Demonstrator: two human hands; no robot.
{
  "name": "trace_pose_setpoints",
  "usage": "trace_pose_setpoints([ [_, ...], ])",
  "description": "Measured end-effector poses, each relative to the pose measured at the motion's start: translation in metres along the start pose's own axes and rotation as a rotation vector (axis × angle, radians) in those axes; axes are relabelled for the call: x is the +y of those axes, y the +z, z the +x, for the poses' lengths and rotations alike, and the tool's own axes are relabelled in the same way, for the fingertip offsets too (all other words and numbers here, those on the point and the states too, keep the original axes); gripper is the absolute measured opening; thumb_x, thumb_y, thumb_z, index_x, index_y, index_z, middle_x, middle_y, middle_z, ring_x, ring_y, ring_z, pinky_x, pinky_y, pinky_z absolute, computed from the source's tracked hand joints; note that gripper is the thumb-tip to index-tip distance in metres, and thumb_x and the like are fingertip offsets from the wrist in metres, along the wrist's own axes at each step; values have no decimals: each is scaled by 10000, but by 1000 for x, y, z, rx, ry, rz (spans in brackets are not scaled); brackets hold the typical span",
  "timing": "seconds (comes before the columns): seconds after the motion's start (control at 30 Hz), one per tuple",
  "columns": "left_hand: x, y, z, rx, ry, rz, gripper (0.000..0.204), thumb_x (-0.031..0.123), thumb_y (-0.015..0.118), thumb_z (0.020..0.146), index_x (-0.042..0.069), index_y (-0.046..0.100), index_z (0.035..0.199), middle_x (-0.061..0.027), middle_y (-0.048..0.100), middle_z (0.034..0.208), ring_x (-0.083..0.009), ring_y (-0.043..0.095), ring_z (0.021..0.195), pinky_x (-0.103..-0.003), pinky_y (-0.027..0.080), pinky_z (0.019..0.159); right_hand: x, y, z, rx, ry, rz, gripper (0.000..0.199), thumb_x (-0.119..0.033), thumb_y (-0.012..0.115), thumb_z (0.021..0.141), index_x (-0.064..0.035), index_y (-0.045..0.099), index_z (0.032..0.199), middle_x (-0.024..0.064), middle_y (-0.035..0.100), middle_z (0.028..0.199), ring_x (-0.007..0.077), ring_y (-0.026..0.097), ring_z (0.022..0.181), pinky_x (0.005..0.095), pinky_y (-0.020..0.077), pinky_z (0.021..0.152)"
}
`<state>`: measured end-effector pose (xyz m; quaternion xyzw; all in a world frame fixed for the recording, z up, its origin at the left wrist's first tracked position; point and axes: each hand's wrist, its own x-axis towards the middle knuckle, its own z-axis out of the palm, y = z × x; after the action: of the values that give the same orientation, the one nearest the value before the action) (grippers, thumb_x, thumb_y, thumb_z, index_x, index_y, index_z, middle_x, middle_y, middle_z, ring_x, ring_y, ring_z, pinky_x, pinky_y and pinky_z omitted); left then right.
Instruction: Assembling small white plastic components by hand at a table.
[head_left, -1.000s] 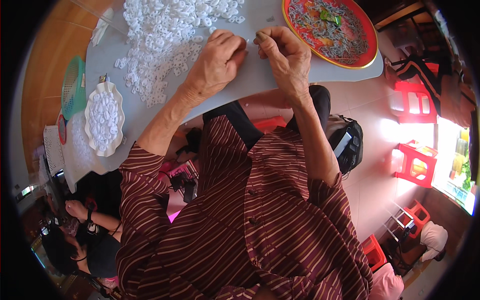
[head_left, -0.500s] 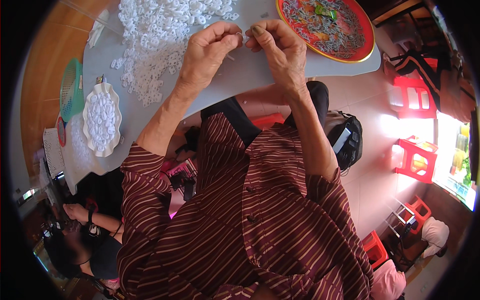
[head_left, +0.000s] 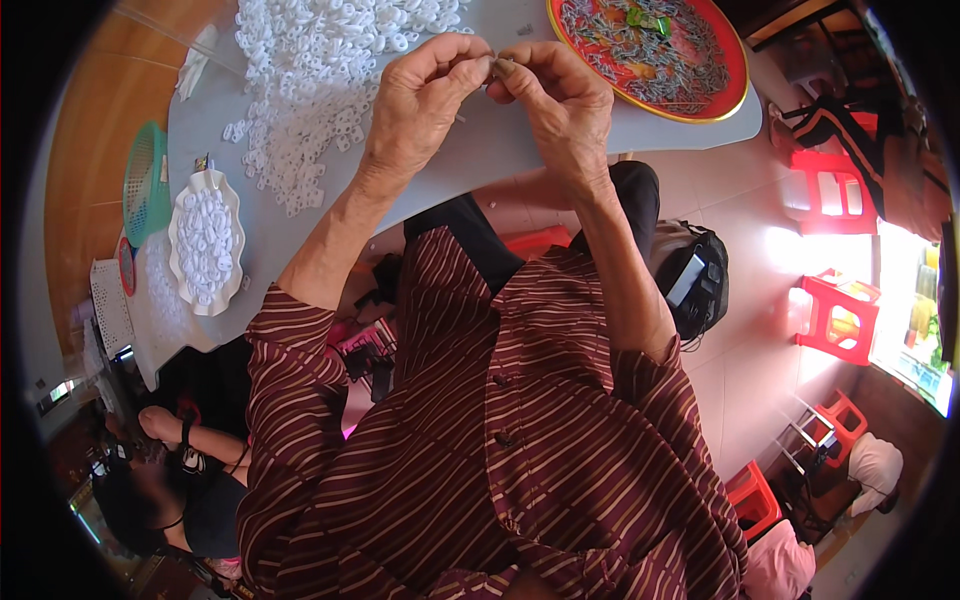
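**White rings and metal clips at the grey desk**

White plastic rings (head_left: 320, 90) are lying heaped on the grey desk (head_left: 480, 165), just beyond the left hand (head_left: 415, 105) and spreading away to its left side. That hand is closing thumb and fingertips on a tiny piece (head_left: 493, 66), too small to make out clearly, and the right hand (head_left: 560, 105) is pinching the same piece from the opposite side. Both hands are hovering above the desk with fingertips meeting, probably so the small part is staying steady close to the eyes while being fitted.

Beyond the right hand, a red round tray (head_left: 725, 95) is holding a layer of small metal clips (head_left: 640, 50), near enough for that hand to reach. Well to the left of the ring heap, a white scalloped dish (head_left: 180, 250) is keeping more white pieces (head_left: 207, 245) gathered, apart from the loose ones. A green basket (head_left: 145, 185) is standing just beyond the dish.
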<state>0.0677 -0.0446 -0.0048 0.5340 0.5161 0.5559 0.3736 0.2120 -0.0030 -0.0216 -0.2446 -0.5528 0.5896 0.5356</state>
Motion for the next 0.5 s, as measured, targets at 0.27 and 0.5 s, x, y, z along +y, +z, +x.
trace_pose_setpoints([
  [0.27, -5, 5, 0, 33, -19, -172, 194, 190, 614, 876, 12, 636, 950, -1, 621, 778, -55, 540, 699, -182, 432, 617, -4, 1, -1, 31, -5, 69, 120, -72, 641, 848, 32, 626, 907, 42, 642, 779, 80, 607, 696, 200, 499, 648],
  [0.5, -1, 3, -2, -10, -51, -179, 164, 152, 585, 887, 5, 629, 947, -12, 624, 788, -77, 579, 760, -197, 454, 681, -4, 0, 1, 25, 21, -45, 118, -91, 627, 863, 19, 650, 900, 29, 640, 755, 61, 551, 640, 188, 459, 592],
])
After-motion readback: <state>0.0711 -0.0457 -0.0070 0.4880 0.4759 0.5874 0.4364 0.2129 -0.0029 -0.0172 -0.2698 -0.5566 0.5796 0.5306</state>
